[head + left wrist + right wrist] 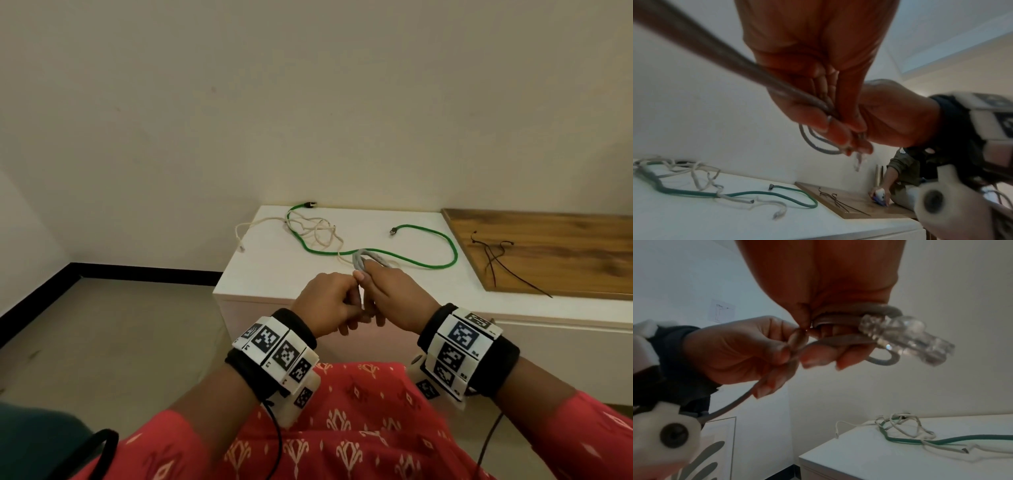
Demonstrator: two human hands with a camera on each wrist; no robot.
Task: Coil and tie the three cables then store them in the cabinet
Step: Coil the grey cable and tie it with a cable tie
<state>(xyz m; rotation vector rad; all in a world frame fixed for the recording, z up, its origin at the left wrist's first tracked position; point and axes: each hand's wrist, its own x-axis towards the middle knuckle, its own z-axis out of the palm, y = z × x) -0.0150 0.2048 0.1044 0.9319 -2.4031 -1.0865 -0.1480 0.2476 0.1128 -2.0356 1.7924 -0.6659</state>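
A grey cable [362, 261] is looped into a small coil in front of me, above the white cabinet's [274, 274] front edge. My right hand [383, 291] grips the coil, and the clear plug [906, 340] sticks out past its fingers [822, 356]. My left hand [337, 301] pinches a loose strand of the grey cable [731, 404] right beside the coil. A green cable [428, 263] and a cream cable [315, 233] lie loose and tangled together on the cabinet top. Thin black ties [496, 255] lie on a wooden board [565, 260] to the right.
The cabinet stands against a plain wall, with bare floor [120, 342] to its left. In the left wrist view another person [902, 170] sits beyond the wooden board [855, 209], one hand on a small blue and white object [879, 196].
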